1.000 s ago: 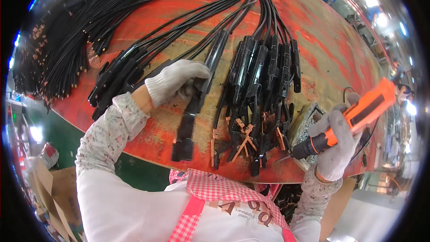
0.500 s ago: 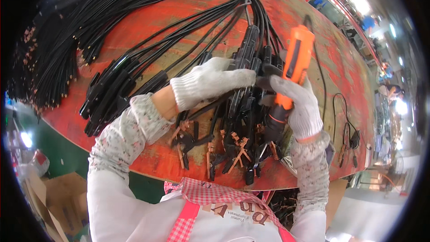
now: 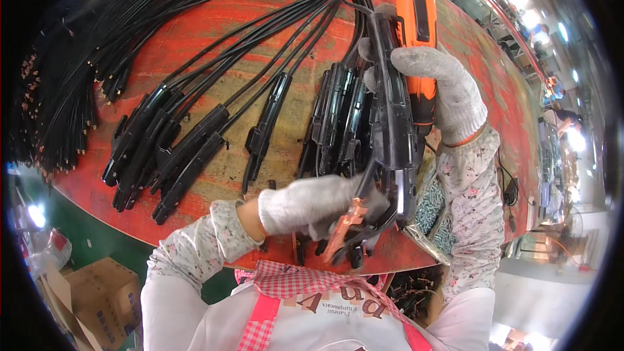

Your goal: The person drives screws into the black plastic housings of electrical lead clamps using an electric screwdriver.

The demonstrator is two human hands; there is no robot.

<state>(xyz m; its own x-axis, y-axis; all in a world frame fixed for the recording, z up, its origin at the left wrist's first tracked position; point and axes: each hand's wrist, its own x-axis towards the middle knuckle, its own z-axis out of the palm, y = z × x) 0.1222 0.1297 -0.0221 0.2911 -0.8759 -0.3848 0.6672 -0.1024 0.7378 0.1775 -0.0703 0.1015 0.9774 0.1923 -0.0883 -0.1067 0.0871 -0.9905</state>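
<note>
My gloved right hand (image 3: 452, 88) is closed round an orange power screwdriver (image 3: 421, 6). Its fingers also hold a long black welding electrode holder (image 3: 392, 130) alongside the tool. Lower down, my gloved left hand (image 3: 299, 205), partly blurred, grips a jaw piece (image 3: 346, 224) with a copper-coloured part at the lower end of that holder. Its exact finger contact is unclear. Several black handles (image 3: 335, 114) lie just left of the held one, cables running to the far side. A single handle (image 3: 268, 127) lies further left.
More cabled handles (image 3: 146, 136) lie at the left of the worn red table (image 3: 214, 58). A large bundle of black cables (image 3: 62, 78) fills the far left. Small screws (image 3: 444, 237) sit in a tray by my right forearm. A cardboard box (image 3: 104, 299) stands below left.
The screwdriver has moved up and away, with a black holder now raised beside it. My left hand has moved down to the copper jaw end. Several handles now lie spread out.
</note>
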